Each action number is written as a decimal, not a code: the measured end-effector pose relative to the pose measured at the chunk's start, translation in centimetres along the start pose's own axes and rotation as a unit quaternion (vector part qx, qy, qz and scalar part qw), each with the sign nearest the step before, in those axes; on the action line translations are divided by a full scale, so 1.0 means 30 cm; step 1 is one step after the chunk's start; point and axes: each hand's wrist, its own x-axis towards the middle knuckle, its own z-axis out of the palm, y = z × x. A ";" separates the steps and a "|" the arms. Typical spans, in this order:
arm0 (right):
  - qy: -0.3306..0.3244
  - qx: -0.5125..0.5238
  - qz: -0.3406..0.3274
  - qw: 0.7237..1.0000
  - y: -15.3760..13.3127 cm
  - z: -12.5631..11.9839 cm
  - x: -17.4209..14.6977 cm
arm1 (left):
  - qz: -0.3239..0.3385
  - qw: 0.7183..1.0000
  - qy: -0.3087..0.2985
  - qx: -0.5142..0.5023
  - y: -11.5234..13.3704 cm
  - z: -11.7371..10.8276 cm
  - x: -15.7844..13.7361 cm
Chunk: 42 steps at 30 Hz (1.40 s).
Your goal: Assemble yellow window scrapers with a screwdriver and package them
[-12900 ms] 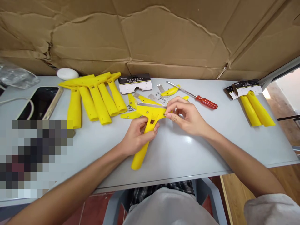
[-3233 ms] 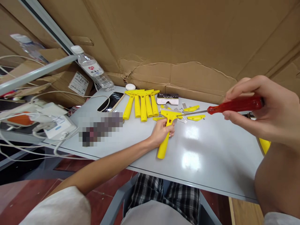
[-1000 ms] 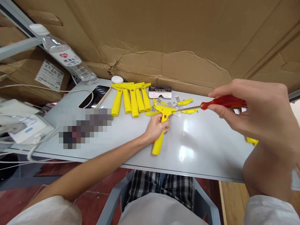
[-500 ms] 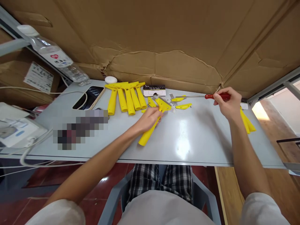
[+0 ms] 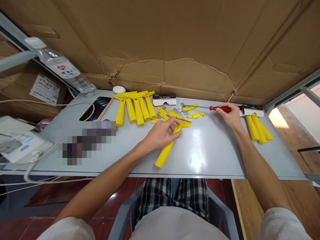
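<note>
Head view: on the grey tabletop (image 5: 217,153) I see a yellow scraper (image 5: 165,154) lying slantwise near the middle of the front edge. Its long axis runs from the handle's end, down toward the front edge and left, up to the crosswise head, which points to the back edge and right. The left hand (image 5: 160,134) has its fingers and thumb on either side of the neck; how firmly, I can't tell. The right hand (image 5: 231,116) is closed around the handle of a red screwdriver (image 5: 213,108), whose shaft points left, roughly along the back edge, tip by some loose yellow pieces (image 5: 195,115). Five more scraper bodies (image 5: 138,111) stand in a row left of these, and yellow handles (image 5: 256,128) lie near the right edge.
</note>
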 end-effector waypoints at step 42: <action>-0.108 -0.202 -0.165 0.959 0.026 0.048 -0.093 | -0.001 0.914 0.027 0.404 -0.174 0.057 -0.293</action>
